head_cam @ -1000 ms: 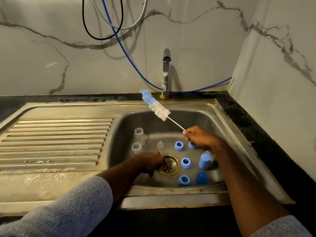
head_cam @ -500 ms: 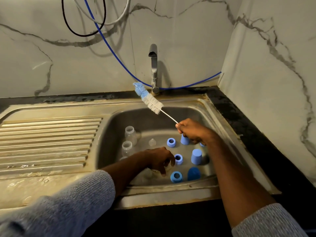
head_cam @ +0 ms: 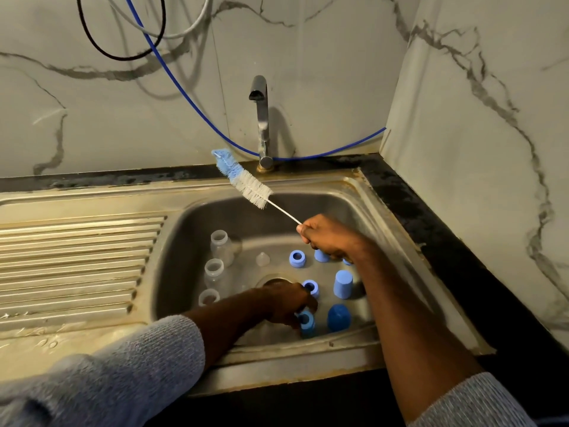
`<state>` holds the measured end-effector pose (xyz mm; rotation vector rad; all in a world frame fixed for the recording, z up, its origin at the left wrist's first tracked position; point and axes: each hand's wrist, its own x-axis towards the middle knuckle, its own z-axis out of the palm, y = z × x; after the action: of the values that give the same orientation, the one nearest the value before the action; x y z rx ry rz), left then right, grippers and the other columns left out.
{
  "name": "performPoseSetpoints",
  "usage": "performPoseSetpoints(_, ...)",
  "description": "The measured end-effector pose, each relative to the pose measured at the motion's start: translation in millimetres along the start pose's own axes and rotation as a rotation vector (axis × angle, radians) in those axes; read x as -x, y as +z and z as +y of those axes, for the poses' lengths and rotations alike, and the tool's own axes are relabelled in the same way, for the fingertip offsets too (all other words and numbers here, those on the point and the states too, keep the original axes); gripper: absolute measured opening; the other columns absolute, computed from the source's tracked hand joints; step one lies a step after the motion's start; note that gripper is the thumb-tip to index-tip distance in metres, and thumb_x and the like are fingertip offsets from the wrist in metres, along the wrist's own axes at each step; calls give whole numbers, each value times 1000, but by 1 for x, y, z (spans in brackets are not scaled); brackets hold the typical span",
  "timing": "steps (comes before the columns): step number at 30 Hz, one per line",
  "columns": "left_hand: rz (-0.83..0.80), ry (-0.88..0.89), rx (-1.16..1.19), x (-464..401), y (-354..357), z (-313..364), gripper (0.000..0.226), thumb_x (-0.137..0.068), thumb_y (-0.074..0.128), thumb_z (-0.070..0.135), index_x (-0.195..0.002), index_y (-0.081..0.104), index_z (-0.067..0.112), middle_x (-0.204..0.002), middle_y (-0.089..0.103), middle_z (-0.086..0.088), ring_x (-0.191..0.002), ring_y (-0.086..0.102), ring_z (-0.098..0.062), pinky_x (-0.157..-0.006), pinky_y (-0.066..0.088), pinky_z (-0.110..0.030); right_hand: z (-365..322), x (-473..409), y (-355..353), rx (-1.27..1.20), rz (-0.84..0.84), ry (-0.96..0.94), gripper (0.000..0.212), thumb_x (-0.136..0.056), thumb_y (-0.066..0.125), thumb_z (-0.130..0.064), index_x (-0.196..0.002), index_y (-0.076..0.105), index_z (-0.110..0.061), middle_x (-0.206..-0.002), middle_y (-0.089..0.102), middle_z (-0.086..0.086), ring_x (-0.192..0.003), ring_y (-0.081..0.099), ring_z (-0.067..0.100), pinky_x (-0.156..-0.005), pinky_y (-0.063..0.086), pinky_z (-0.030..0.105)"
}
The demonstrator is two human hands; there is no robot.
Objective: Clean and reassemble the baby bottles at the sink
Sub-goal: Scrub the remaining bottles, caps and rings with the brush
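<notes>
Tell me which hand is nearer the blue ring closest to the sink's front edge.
Left. The left hand reaches down onto that blue ring, fingers touching it; the right hand is farther back, gripping the bottle brush.

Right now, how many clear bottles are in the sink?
3, in a column along the basin's left side: back, middle, front. The arms may hide others.
</notes>
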<state>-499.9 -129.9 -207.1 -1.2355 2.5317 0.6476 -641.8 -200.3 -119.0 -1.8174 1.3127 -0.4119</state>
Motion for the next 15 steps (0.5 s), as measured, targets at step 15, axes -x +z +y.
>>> performPoseSetpoints(15,1234,-136,2067,93,-75,-36,23,-105,49,21,-122,62,16,-121,69,-15,-105,69,-23,-93,54,-39,-15,7,17,-128,-15,-91,41,-101,47,-41,-66,56,-22,-49,41,-8,-39,31,5,-38,23,18)
